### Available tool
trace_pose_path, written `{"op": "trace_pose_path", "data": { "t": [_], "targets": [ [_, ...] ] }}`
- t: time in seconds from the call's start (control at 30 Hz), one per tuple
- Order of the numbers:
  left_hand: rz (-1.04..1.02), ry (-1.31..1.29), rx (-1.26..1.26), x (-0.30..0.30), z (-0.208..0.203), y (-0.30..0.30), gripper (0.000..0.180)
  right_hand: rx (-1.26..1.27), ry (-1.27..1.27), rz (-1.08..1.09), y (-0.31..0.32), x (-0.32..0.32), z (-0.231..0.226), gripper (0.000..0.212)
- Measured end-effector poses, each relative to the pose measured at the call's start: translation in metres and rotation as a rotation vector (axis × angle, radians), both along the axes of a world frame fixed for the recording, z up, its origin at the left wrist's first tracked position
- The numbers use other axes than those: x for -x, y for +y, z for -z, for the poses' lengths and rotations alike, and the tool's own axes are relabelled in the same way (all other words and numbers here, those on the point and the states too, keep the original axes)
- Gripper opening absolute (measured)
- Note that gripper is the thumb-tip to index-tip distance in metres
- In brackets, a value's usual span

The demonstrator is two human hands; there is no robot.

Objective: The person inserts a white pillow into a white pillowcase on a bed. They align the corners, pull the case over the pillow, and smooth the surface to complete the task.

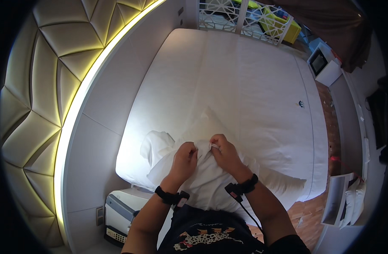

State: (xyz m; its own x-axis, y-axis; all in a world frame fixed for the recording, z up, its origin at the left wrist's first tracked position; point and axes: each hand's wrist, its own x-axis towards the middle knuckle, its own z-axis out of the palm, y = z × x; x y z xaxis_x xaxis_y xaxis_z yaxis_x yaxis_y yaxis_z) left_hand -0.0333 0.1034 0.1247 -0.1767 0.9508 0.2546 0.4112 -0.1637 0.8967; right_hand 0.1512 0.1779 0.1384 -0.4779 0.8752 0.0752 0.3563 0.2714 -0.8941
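Observation:
My left hand point(185, 157) and my right hand point(225, 154) are close together in front of my body, each pinching the edge of a white pillowcase point(198, 184). Between them the cloth is gathered in folds and hangs down toward my waist. Just beyond my fingers, a white pillow point(207, 122) lies on the bed with one corner pointing away. Bunched white fabric point(157, 144) sits left of my left hand. Another white pillow point(283, 183) rests at the near right edge, partly hidden by my right forearm. All of this lies on a white-sheeted bed point(261, 84).
A padded, lit wall point(37, 93) runs along the left. A nightstand point(139, 197) with a telephone point(116, 235) stands near left. Wood floor point(318, 207) and a shelf unit point(333, 199) lie right. A white lattice screen point(221, 17) closes the far end.

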Motion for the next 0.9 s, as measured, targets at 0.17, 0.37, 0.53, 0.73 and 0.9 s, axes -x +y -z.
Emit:
{"op": "trace_pose_path", "data": {
  "t": [0.17,0.37,0.53,0.73,0.9],
  "targets": [
    [0.031,0.181,0.025,0.005,0.008,0.006,0.013,0.039,0.082,-0.034,-0.005,0.002,-0.002,0.037],
    [0.087,0.248,-0.148,-0.005,-0.003,0.01,0.01,0.074,0.155,0.081,-0.002,-0.001,0.004,0.034],
    [0.035,-0.185,0.212,0.0,0.001,0.01,0.01,-0.015,0.051,0.035,-0.002,-0.003,0.0,0.028],
    [0.047,-0.094,0.335,-0.003,-0.019,0.021,0.023,0.012,0.021,0.015,-0.002,-0.008,0.002,0.031],
    [-0.076,-0.041,0.157,-0.002,-0.017,0.025,0.02,0.004,0.052,0.063,0.009,-0.02,0.0,0.03]
  ]
}}
